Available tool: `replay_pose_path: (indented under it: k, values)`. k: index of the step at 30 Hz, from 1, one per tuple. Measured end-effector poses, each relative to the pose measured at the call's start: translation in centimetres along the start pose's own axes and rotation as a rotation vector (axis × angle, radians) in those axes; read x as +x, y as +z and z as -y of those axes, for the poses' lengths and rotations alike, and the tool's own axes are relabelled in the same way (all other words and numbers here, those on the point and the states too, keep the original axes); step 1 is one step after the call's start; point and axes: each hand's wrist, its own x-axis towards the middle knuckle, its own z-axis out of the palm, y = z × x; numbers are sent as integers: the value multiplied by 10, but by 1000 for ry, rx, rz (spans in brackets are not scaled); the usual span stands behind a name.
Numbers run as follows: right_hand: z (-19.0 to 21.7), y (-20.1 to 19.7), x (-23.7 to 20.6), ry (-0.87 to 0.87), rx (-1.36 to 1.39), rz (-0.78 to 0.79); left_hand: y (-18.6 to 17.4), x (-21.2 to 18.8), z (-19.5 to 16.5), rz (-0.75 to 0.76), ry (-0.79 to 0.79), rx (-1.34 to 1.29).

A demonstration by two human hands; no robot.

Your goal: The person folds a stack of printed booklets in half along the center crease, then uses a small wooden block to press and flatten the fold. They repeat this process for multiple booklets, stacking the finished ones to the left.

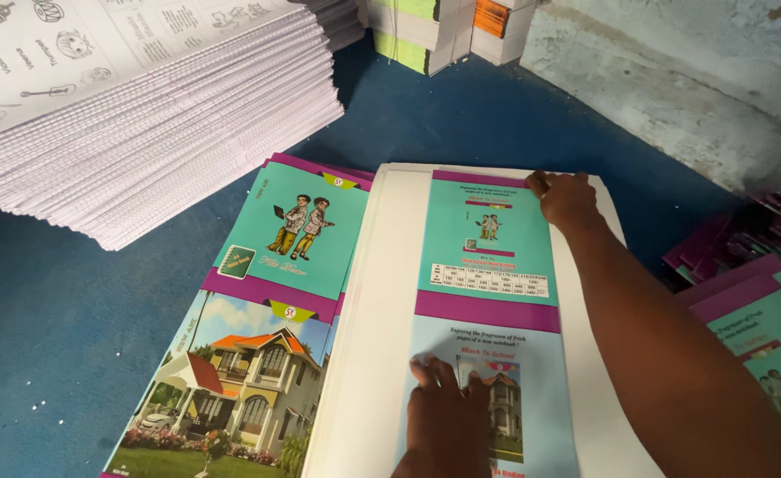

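Head view shows the left hand (pixel 443 416) lying flat and open on the near, blue half of a printed cover sheet (pixel 488 265). The sheet sits on top of a white paper stack (pixel 381 292) on the blue floor (pixel 63 292). Farther off, the right hand (pixel 565 198) presses open fingers on the sheet's far right corner. Left of the stack lies a pile of covers (pixel 275 292). A tall heap of printed pages (pixel 142 115) sits at the far left.
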Motion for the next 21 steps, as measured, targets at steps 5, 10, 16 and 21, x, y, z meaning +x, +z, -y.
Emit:
replay_pose_path:
  k: [5, 10, 16, 21]
  values:
    - [-14, 8, -10, -111, 229, -84, -2, 1, -1, 54, 1, 4]
    - [-31, 16, -32, -72, 429, -113, -4, -10, 0, -86, 36, 61]
    - [-39, 15, -75, -222, 462, -187, -8, -10, -2, -73, 29, 130]
    - [-42, 16, -105, -311, 522, -222, -6, -4, -1, -109, -52, 25]
